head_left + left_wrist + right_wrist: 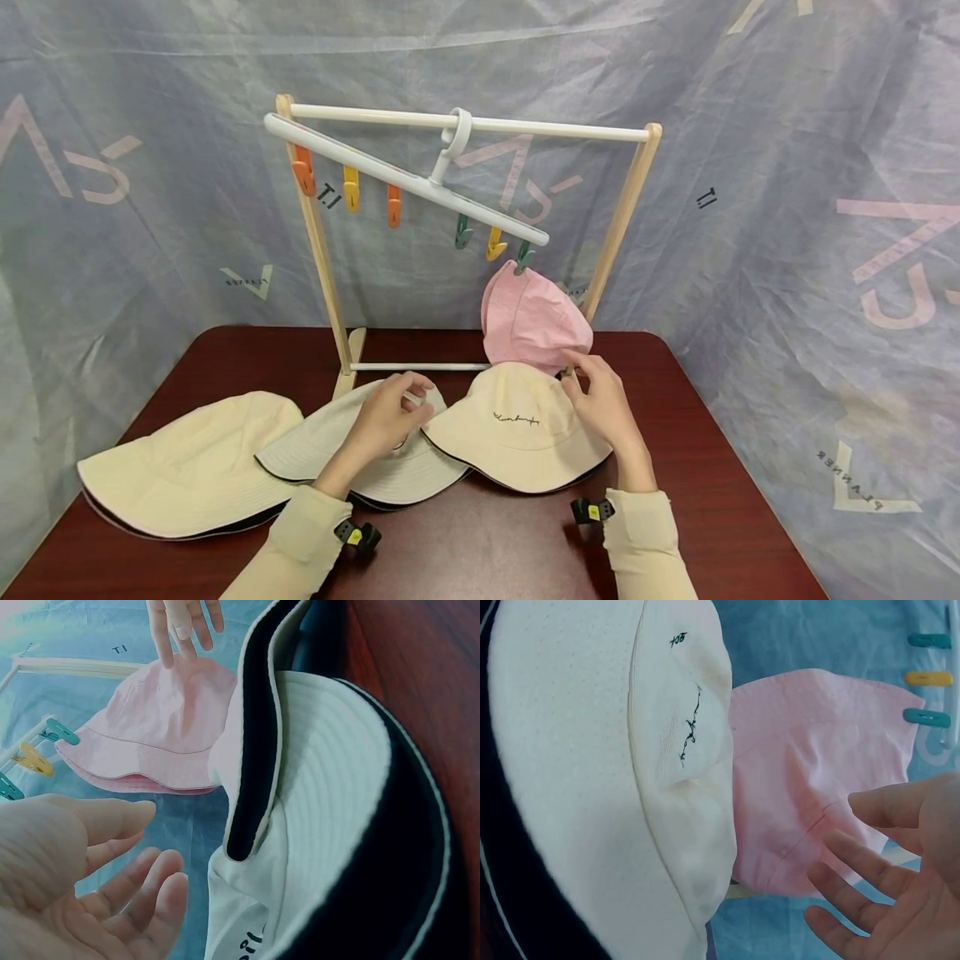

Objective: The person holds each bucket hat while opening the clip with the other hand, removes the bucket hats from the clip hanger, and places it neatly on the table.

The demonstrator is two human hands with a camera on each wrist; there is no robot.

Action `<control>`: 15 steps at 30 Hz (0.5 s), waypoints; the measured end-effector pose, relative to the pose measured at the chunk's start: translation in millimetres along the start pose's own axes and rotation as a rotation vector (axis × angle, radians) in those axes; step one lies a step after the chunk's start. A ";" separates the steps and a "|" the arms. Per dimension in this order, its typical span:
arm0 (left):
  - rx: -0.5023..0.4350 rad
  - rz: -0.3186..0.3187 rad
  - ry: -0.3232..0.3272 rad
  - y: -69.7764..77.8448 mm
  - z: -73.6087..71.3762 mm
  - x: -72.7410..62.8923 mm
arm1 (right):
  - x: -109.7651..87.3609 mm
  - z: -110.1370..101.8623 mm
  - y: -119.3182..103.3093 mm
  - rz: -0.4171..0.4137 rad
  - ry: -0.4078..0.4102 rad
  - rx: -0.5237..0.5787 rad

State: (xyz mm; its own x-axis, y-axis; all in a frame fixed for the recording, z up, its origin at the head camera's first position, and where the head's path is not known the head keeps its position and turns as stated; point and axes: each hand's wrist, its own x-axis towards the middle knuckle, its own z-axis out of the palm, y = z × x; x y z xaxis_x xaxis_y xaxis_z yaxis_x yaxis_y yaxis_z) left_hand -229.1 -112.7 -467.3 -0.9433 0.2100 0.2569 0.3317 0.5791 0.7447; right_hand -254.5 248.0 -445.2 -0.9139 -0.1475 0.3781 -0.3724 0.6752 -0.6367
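A pink bucket hat (532, 317) hangs by its brim from a green clip (522, 254) at the low right end of a white hanger (405, 179). My right hand (603, 404) is beside the pink hat's crown, fingers loosely bent and holding nothing. In front of it lies a cream bucket hat (517, 454) with dark stitched lettering. Above a pale grey bucket hat (408, 479) hovers my left hand (384, 417), its fingers relaxed with nothing between them. The left wrist view shows its thumb and fingers (161, 900) apart.
Another cream bucket hat (202, 458) lies at the left, overlapping the grey one. The tilted hanger hooks over the top rail (547, 127) of a wooden stand and carries several more orange, yellow and green clips. Behind the dark red table (720, 500) hangs a grey sheet.
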 end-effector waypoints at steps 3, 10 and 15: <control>-0.009 0.003 0.019 2.1 0.1 1.0 | 1.3 -0.5 -2.3 -0.010 0.011 0.010; -0.039 0.026 0.071 6.3 1.8 5.8 | 3.2 -1.8 -7.2 -0.020 0.031 0.011; -0.055 0.034 0.094 10.3 2.8 8.0 | 2.9 -4.3 -10.4 -0.020 0.052 0.022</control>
State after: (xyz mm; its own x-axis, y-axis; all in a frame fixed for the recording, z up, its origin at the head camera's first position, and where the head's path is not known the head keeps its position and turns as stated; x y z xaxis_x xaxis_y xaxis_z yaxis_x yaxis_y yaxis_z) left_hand -233.2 -102.9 -459.2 -0.9289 0.1522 0.3376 0.3652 0.5279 0.7668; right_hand -252.6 243.6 -434.6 -0.8967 -0.1227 0.4254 -0.3948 0.6565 -0.6428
